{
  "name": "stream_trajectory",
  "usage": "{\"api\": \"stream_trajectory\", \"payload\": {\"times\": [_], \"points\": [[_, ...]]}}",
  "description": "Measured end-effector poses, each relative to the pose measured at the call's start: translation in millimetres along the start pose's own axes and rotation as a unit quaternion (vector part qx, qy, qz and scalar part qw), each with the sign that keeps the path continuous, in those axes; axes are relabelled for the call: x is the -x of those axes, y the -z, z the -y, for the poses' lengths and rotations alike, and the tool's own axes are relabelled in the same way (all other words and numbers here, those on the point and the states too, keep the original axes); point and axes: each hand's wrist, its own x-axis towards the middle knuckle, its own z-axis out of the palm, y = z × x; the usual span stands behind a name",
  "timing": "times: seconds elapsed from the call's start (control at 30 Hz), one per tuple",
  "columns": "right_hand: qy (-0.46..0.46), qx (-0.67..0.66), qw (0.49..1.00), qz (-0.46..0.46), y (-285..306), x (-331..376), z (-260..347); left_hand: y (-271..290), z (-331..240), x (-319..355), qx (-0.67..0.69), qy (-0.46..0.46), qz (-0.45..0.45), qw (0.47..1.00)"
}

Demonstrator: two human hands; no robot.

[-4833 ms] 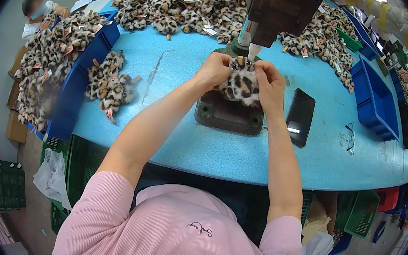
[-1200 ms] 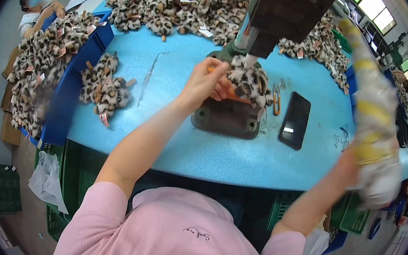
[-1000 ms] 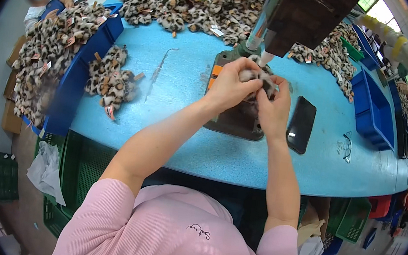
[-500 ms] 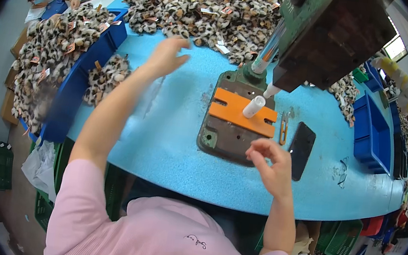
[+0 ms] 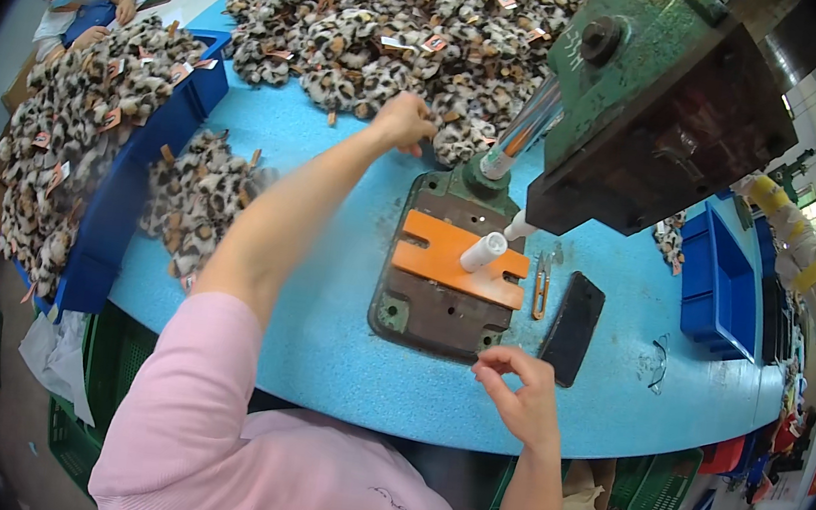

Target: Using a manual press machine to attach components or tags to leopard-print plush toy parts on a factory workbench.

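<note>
left hand [image 5: 405,122]: stretched way out to the near edge of the leopard pile [image 5: 394,27], fingers curled onto a piece there, looks like it's closing on one but I can't tell if it's actually got it

right hand [image 5: 520,399]: hanging just off the near edge of the press base [image 5: 428,298], thumb and forefinger pinched together, can't make out anything between them

peg [image 5: 482,251]: bare now, white stub sticking up off the orange plate [image 5: 452,270], nothing on it

what changed: a second ago both hands were bunched on a leopard piece right at the peg, half a second back the left was already swinging out over the blue table [image 5: 317,345]; now it's landed at the pile and the finished piece is gone from the fixture

meaning: I'd say one cycle is done and I'm fetching the next piece, fixture's ready to load

vs oldest frame: back then both hands held the plush under the green press head [image 5: 662,103], hiding the plate; now it's all exposed

beside right hand: black phone [image 5: 573,326] and a small orange clip [image 5: 540,288], both staying put
</note>
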Motion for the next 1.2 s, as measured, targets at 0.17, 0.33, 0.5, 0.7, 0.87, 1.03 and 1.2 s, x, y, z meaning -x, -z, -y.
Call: {"api": "stream_trajectory", "payload": {"times": [0.17, 0.33, 0.5, 0.7, 0.87, 1.03, 1.2], "points": [[0.084, -0.053, 0.995, 0.017, 5.4, -26.1, 25.9, 57.9, -17.6, 108.1, 0.118, -0.170, -0.062, 0.976], [0.083, -0.207, 0.967, -0.120, -6.2, -61.0, 45.3, 49.4, -47.5, 194.5, 0.222, -0.210, 0.099, 0.947], [-0.013, -0.280, 0.957, 0.067, -31.0, -68.3, 23.0, 15.2, -57.0, 228.1, 0.157, -0.202, 0.114, 0.960], [-0.047, -0.372, 0.927, -0.010, -45.4, -44.0, 0.9, -29.7, -29.9, 233.9, 0.282, -0.079, 0.178, 0.939], [-0.129, -0.561, 0.817, 0.004, -37.2, -39.0, -17.3, -53.1, -12.6, 225.8, 0.467, -0.056, 0.275, 0.839], [-0.082, -0.530, 0.843, -0.038, -31.4, -36.4, -21.5, -61.3, -20.7, 226.1, 0.543, -0.062, 0.315, 0.776], [0.064, -0.333, 0.933, -0.123, -37.5, -34.2, -17.1, -71.3, -26.5, 234.6, 0.616, -0.041, 0.226, 0.754]]}}
